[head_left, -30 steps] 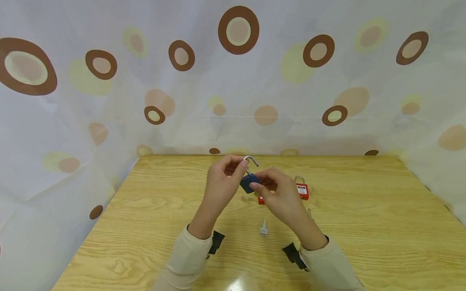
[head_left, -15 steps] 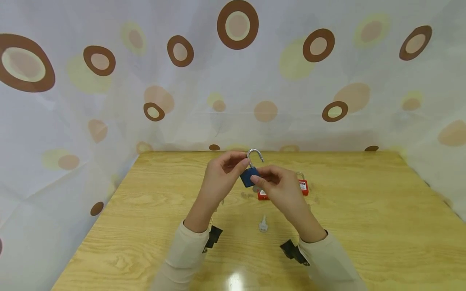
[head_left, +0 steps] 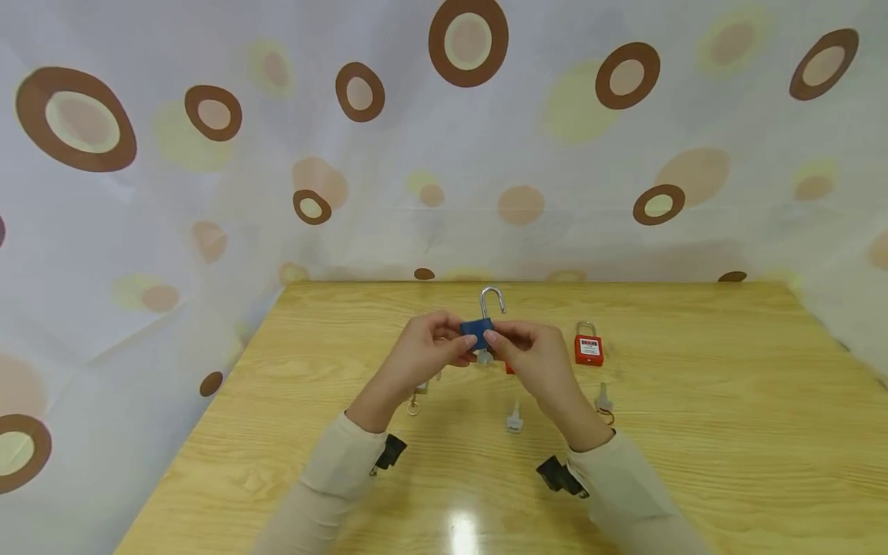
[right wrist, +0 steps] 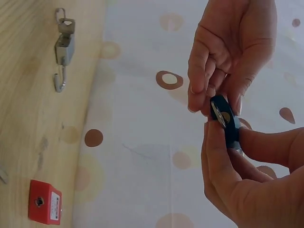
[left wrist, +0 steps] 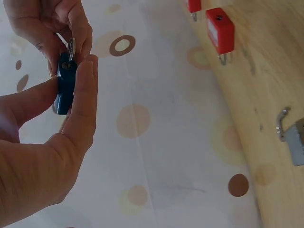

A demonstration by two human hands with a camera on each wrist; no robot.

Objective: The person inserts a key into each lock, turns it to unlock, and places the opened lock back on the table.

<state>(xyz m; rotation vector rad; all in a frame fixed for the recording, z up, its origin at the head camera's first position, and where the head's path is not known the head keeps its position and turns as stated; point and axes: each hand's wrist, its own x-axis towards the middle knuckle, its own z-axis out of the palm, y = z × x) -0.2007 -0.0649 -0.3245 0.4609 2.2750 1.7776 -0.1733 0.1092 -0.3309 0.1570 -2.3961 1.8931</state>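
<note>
Plainly, much of the blue padlock (head_left: 475,333) is covered by fingers: it is held up above the table (head_left: 694,370), with the left hand (head_left: 423,354) pinching one side of its body between thumb and fingers and the right hand (head_left: 537,356) pinching the other. Its metal shackle (head_left: 491,291) stands open above the body in a bright hook, one end free. A small key (head_left: 484,357) shows at the underside, only its rounded head visible and the blade out of sight; both wrist views look at that underside, where the head appears nearly edge-on against the keyhole face, while the shackle is mostly hidden there. Beyond the right hand stands a red padlock (head_left: 589,349) with its shackle closed, and a second red padlock (head_left: 509,368) is reduced to a sliver behind that hand. A grey padlock (right wrist: 65,50), mostly masked by the left hand from the head, lies in full in the right wrist view, its shackle open and a key at its other end; the left wrist view crops it at the edge. Nearer the person lie a loose key (head_left: 514,420) and, by the right forearm, another key (head_left: 603,398) with a ring.
</note>
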